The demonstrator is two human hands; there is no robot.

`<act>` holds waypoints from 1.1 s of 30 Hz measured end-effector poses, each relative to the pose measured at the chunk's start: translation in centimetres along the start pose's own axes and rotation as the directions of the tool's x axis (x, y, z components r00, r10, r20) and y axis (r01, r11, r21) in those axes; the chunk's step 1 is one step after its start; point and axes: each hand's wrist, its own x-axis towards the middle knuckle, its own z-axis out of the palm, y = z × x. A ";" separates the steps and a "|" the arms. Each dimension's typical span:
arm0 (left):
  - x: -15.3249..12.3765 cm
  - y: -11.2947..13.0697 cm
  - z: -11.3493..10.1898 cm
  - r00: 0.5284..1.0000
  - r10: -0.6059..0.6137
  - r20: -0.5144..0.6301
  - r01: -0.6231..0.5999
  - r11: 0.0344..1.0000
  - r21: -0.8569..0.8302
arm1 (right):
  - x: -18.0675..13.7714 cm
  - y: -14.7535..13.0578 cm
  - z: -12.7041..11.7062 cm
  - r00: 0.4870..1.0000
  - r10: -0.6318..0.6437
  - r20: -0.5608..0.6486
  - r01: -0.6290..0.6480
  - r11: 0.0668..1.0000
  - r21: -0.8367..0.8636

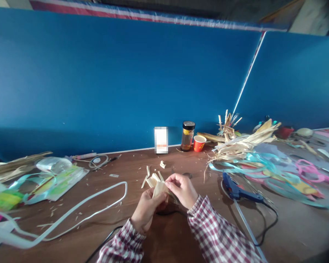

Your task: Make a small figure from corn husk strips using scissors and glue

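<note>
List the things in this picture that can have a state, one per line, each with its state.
Left hand: closed on the pale husk
Right hand: pinching the husk's edge
Pale husk: held in both hands
Jar: upright, lid on
Red cup: upright
Blue glue gun: lying on its side
Pink scissors: lying down, blades unclear

husk piece [160, 187] | pale, dry, thin | raised, pinched between fingers [173, 187]

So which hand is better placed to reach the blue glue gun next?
Probably the right hand: the glue gun lies on that side, while the farther left hand grips the pale husk.
</note>
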 end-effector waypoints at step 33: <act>0.2 0.0 0.2 0.995 0.095 -0.023 -0.089 0.979 0.182 | 0.3 0.1 -0.1 0.992 0.130 0.005 -0.129 0.976 0.177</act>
